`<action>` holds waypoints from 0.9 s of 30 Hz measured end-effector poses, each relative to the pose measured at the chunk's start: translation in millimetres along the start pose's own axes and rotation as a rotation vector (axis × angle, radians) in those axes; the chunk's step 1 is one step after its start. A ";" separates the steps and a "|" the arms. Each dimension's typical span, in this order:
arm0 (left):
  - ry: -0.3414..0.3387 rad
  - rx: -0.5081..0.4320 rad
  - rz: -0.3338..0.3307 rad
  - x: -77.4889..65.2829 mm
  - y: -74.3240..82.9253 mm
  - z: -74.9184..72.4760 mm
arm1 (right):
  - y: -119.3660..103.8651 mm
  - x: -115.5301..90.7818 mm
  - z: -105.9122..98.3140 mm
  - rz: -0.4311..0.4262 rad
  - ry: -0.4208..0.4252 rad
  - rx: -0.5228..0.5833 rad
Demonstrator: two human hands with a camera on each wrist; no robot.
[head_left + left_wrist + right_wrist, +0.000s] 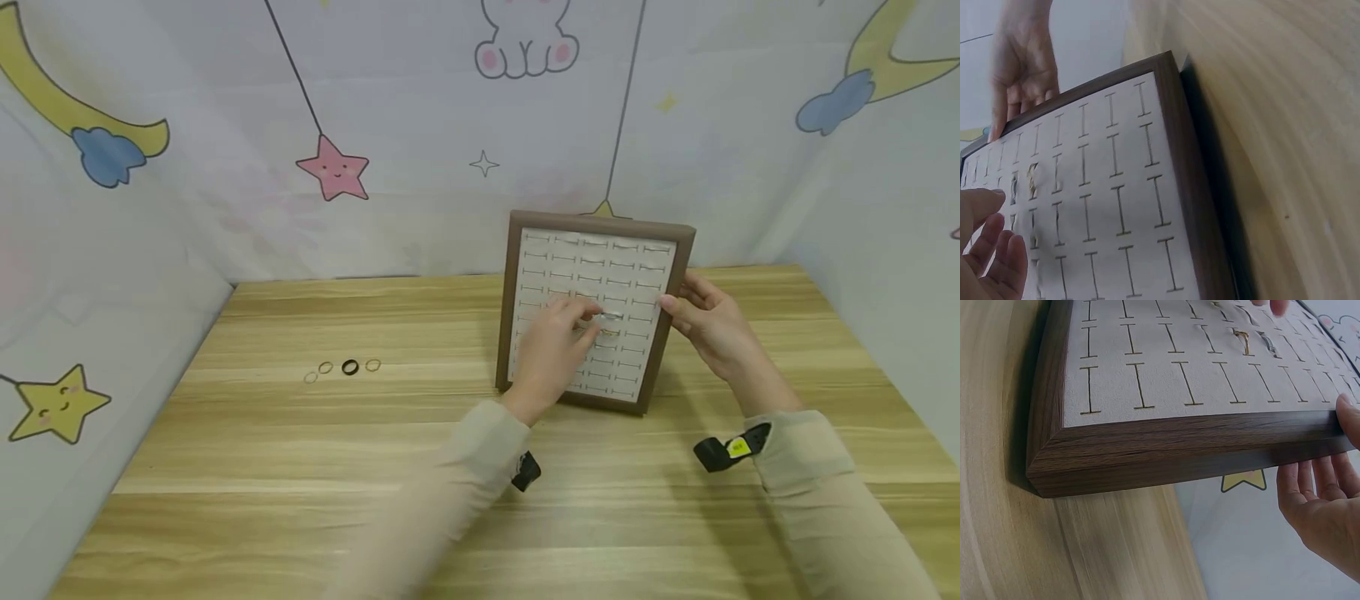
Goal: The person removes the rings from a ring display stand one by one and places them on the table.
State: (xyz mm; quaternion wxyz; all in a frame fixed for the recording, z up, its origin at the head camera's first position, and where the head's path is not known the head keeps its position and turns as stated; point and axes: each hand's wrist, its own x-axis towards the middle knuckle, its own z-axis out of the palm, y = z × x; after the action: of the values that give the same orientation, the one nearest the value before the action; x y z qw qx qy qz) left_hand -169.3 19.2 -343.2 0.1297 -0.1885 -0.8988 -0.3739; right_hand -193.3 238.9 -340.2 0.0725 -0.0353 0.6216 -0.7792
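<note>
A brown-framed ring display board [637, 367] with a pale slotted face stands propped upright on the table. My right hand [716, 329] grips its right edge, thumb on the front and fingers behind, as the right wrist view [1329, 506] also shows. My left hand [553, 350], slightly blurred, is in front of the board's middle, fingertips close to the slots. In the left wrist view its fingers [991, 250] are loosely bent, with nothing visible between them. Beside those fingertips a silver ring [1267, 342] and a gold ring [1242, 341] sit in neighbouring slots.
Several loose rings lie in a row on the left of the wooden table [300, 483], among them a black ring [350, 367] and a thin gold ring [372, 365]. A patterned cloth backdrop [420, 167] rises behind the table and at both sides.
</note>
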 end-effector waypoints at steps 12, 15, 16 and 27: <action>-0.001 0.102 -0.024 6.4 7.8 17.6 | 0.6 -0.5 -0.1 -0.011 -0.004 0.003; -0.003 0.151 -0.027 7.6 10.2 18.4 | 0.8 -0.3 -0.8 -0.011 -0.006 0.008; -0.004 0.167 -0.028 7.9 10.9 18.4 | 0.7 -0.2 -0.9 -0.012 -0.007 0.008; -0.024 0.223 -0.045 12.2 11.9 19.0 | 1.4 2.0 -1.6 -0.014 -0.011 0.006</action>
State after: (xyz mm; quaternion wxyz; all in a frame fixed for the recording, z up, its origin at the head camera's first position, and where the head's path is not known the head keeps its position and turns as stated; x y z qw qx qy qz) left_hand -176.7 43.6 -344.3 0.1307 -0.1570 -0.9403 -0.2722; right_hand -195.3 239.8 -342.1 0.0704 -0.0439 0.6185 -0.7814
